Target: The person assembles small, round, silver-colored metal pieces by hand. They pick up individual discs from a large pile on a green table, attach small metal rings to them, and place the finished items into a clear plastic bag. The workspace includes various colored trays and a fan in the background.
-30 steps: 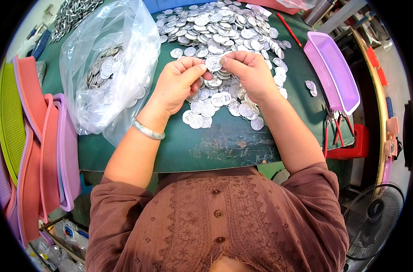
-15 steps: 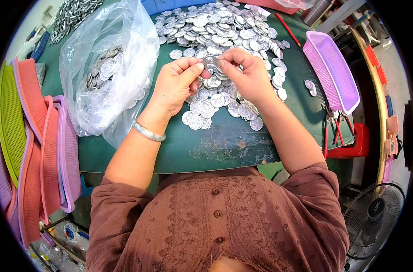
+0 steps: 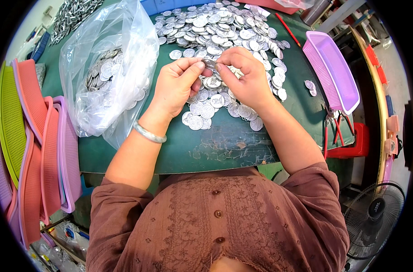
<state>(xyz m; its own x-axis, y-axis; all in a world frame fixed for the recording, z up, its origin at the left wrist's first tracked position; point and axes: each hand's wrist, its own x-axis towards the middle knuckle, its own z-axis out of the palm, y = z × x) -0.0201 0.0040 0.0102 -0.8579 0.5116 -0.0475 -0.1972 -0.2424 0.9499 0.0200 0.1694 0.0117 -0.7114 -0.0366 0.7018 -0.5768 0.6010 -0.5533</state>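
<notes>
Between my two hands is one round silver medallion (image 3: 209, 63), tilted so that its face shows only narrowly. My left hand (image 3: 178, 81) pinches its left edge between thumb and fingers. The thumb and fingers of my right hand (image 3: 245, 77) close on its right edge. Both hands hover over the near part of a big pile of similar silver medallions (image 3: 215, 29), some with small loops. Several loose medallions (image 3: 202, 113) lie flat just below my hands. A pale bracelet (image 3: 149, 133) circles my left wrist.
A clear plastic bag (image 3: 109, 90) holding medallions lies left on the green table (image 3: 179, 154). At right stand a purple basket (image 3: 335, 72), red-handled pliers (image 3: 337, 129) and a red pen (image 3: 288, 29). Stacked baskets (image 3: 38, 145) fill the left edge; a fan (image 3: 374, 213) is lower right.
The medallion has tipped from facing up to nearly edge-on. My right hand has shifted slightly, with its fingers turned a little; my left hand stays almost in place.
</notes>
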